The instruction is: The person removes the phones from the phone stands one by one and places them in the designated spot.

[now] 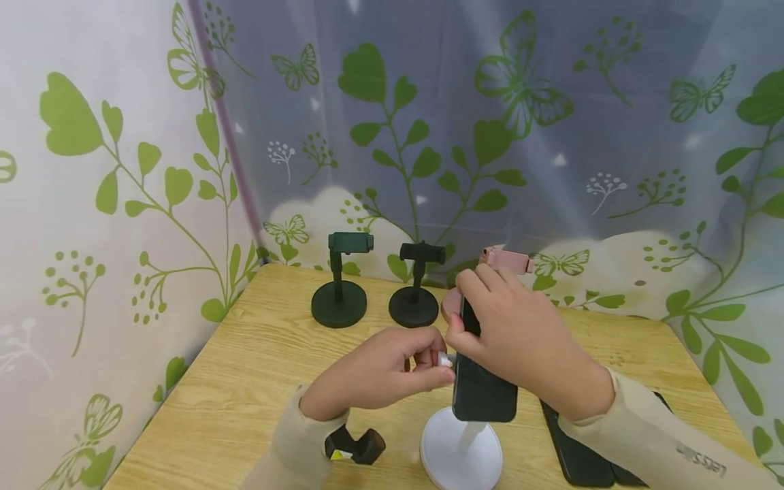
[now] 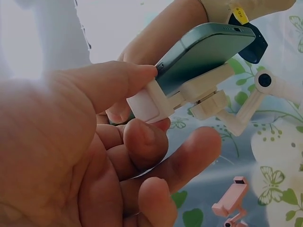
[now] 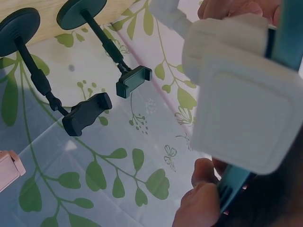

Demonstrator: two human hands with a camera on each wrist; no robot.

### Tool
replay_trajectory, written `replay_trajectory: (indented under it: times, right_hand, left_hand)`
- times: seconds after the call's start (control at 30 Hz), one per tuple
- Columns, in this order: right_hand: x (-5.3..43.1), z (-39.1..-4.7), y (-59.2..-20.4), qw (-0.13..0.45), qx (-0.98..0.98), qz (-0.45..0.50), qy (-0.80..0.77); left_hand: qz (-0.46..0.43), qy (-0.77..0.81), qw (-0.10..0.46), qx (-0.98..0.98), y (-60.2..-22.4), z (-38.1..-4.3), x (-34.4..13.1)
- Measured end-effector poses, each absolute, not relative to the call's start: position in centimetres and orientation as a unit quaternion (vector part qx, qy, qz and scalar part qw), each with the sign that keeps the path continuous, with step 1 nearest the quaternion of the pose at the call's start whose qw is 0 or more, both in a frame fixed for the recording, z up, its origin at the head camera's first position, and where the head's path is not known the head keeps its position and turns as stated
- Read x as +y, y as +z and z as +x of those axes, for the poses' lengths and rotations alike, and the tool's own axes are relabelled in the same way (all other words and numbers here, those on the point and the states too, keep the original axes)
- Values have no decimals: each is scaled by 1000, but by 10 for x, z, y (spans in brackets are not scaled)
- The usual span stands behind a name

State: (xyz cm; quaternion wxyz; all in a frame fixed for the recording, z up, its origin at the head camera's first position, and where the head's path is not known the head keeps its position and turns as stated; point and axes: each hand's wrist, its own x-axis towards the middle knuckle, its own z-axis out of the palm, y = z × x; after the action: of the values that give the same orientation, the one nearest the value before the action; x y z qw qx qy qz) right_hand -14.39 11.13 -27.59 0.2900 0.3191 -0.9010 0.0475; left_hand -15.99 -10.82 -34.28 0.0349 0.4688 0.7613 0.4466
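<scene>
A smartphone with a dark screen sits at a white phone stand, whose round base rests on the table. My right hand grips the phone by its upper part, fingers over the far edge and thumb on the near one. With thumb and fingers my left hand pinches the white sliding end of the stand's clamp, beside the phone's edge. From the right wrist, the clamp's white back plate shows against the blue-green phone. The stand's jointed arm runs off behind the clamp.
A green phone stand, a black one and a pink one line the back of the wooden table. Dark phones lie under the right forearm. Patterned curtain walls the back and sides.
</scene>
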Motion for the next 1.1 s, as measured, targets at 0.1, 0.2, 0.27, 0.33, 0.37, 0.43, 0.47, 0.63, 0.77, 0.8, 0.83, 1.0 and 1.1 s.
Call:
replay_trajectory:
  times: [0.1, 0.2, 0.27, 0.33, 0.37, 0.43, 0.47, 0.63, 0.77, 0.8, 0.83, 1.0, 1.1]
  right_hand:
    - [111, -144, -275, 292, -899, 323, 49]
    - [112, -144, -275, 293, -897, 328, 54]
    - [113, -144, -275, 291, -896, 331, 60]
    - [114, -143, -275, 289, -895, 333, 63]
    - [115, -143, -275, 289, -895, 333, 64]
    - [115, -143, -274, 288, -895, 334, 66]
    - [115, -142, -274, 287, -895, 335, 67]
    - [113, -139, -272, 286, -879, 368, 103]
    - [113, -134, -273, 310, -835, 415, 183]
    - [113, -132, -274, 327, -819, 424, 204]
    - [114, -131, -276, 350, -802, 431, 220]
    - [126, -125, -280, 492, -692, 434, 301]
    - [132, -122, -280, 557, -617, 422, 362]
  left_hand:
    - [467, 444, 31, 764, -344, -160, -108]
    - [463, 449, 34, 763, -344, -160, -107]
    - [462, 453, 39, 762, -344, -160, -106]
    - [461, 455, 42, 761, -344, -161, -105]
    - [460, 455, 43, 761, -344, -161, -105]
    - [460, 454, 43, 762, -344, -161, -105]
    - [459, 455, 42, 762, -344, -160, -105]
    - [450, 457, 46, 766, -345, -160, -106]
    - [426, 455, 50, 781, -343, -160, -108]
    - [419, 456, 52, 783, -342, -159, -109]
    - [413, 458, 56, 785, -342, -158, -109]
    - [404, 457, 64, 790, -342, -156, -103]
    - [403, 450, 58, 795, -343, -155, -100]
